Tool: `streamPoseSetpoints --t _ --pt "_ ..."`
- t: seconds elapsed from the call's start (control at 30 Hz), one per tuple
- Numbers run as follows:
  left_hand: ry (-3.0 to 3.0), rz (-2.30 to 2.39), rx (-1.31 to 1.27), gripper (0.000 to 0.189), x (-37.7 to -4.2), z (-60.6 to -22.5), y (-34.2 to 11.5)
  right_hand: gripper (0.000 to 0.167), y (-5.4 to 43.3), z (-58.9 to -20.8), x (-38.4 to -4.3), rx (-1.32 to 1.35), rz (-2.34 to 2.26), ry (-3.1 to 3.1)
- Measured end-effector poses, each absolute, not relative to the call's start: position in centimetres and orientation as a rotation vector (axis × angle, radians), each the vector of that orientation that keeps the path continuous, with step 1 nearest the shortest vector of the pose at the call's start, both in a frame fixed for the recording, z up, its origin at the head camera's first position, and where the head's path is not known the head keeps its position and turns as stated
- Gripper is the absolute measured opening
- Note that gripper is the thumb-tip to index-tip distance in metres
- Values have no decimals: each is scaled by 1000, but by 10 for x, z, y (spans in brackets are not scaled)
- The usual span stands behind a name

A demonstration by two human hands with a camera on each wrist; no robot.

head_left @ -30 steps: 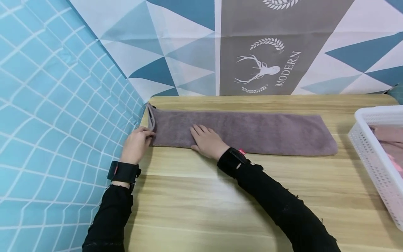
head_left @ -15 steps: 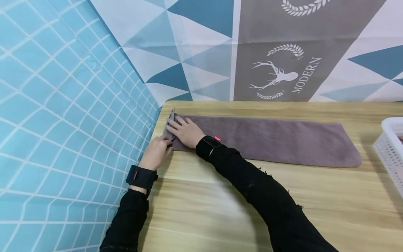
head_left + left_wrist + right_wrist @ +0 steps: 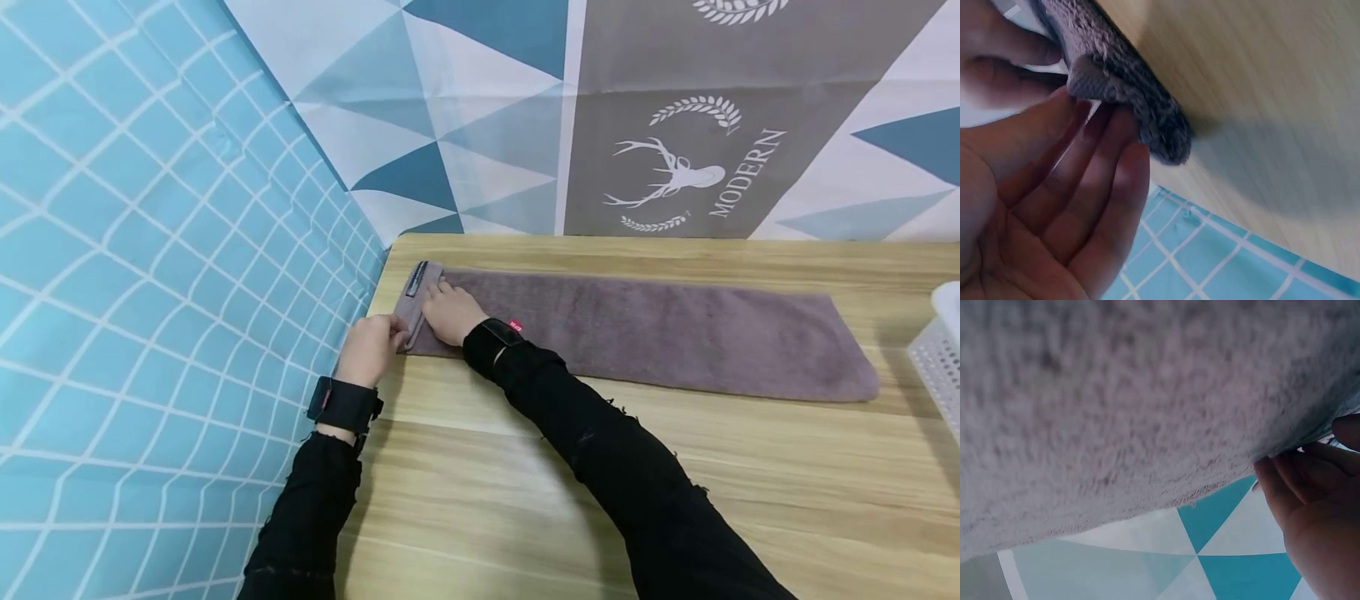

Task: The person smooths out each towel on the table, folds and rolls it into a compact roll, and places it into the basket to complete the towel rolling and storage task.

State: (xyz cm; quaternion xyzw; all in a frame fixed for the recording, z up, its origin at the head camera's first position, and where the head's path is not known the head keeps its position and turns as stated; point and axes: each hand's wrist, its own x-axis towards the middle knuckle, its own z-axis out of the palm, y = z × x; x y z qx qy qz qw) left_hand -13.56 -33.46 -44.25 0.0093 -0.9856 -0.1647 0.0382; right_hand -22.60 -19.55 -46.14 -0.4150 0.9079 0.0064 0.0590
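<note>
A mauve-grey towel [image 3: 660, 333] lies folded into a long strip along the back of the wooden table. Its left end is turned over into a short flap [image 3: 415, 304] with a dark label showing on top. At the flap's near corner my left hand [image 3: 369, 348] pinches the towel between thumb and fingers; the left wrist view shows the gripped fuzzy edge [image 3: 1116, 90] close up. My right hand [image 3: 453, 313] grips the flap's inner edge with bent fingers. In the right wrist view, its fingertips [image 3: 1266, 467] meet the towel's edge, partly hidden by the cloth.
A white perforated basket [image 3: 941, 358] stands at the right edge of the view. Blue checked cloth [image 3: 187, 250] hangs along the table's left side. Patterned cloth [image 3: 487, 125] covers the wall behind. A small red tag [image 3: 515, 325] sticks up from the towel near the right wrist.
My right hand has moved left from the towel's middle to its end. The left end has been folded over rightward, bringing the label into view. The head view has shifted.
</note>
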Motion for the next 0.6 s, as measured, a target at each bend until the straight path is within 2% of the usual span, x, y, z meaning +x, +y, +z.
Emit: streamPoseSetpoints --t 0.17,0.37,0.43,0.47,0.6 --pt "-2997 -419 271 18 -136 -446 -327 42 -195 -462 -231 -1233 -37 2730" --pt "-3031 -346 546 59 -137 -446 -321 42 -192 -462 -232 -1228 -47 2720" --pt "-3037 -382 572 66 -138 -449 -323 44 -192 -459 -232 -1221 -58 2704" --pt "-3032 -406 571 66 -138 -450 -322 45 -192 -458 -232 -1217 -77 2696" --pt "-2964 -536 468 49 -137 -454 -317 52 -189 -453 -229 -1236 -162 2702"
